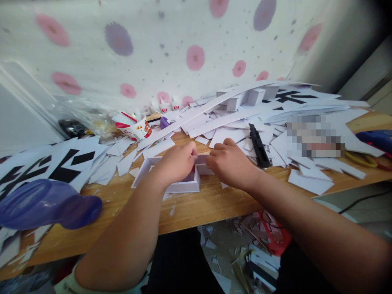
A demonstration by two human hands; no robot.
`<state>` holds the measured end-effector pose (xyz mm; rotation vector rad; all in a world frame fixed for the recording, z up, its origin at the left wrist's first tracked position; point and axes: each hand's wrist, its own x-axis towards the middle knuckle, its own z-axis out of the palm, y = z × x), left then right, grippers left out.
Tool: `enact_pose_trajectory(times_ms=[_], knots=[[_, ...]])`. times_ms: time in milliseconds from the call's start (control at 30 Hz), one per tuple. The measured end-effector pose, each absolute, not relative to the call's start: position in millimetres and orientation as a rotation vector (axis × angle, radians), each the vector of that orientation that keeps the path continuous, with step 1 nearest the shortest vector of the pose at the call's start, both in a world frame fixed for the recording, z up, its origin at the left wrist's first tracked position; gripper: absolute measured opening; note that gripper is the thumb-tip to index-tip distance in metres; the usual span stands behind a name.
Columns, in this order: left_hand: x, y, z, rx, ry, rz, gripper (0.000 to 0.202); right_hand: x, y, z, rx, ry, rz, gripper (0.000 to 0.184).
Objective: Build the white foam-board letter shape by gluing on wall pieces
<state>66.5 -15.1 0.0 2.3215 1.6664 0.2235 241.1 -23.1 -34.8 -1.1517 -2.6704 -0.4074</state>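
A white frame (pixel 183 188) built from upright strips of board lies on the wooden table in front of me. My left hand (pixel 180 160) is closed over its middle part, with the fingertips mostly hidden behind the knuckles. Close to its right end, my right hand (pixel 228 162) is also closed, its fingers bent down on the white board wall (pixel 203 160). The two hands are a short way apart. A black utility knife (pixel 259 146) lies just right of my right hand.
White board offcuts (pixel 226 138) cover the back of the table (pixel 214 204). A paper cup (pixel 136 129) and small white bottles (pixel 163 107) stand at the back. A purple plastic bottle (pixel 45 203) lies at left. Yellow-handled scissors (pixel 361 159) lie at right.
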Motion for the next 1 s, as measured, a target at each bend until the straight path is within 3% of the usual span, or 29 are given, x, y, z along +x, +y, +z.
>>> enact_pose_trajectory(times_ms=[333,533,1000], knots=[[64.7,-24.3,10.8,2.093,1.560,0.170,0.007,241.1,-23.6,-34.9,-1.135,-2.656,-0.427,0.019],[67.0,-23.0,7.9,2.119,1.581,0.204,0.023,240.1,-22.6,-35.7,-1.156,-2.669,-0.379,0.018],[65.5,-22.2,5.6,2.071,1.539,0.158,0.026,239.9,-23.4,-37.0,-1.160,-2.651,-0.389,0.019]])
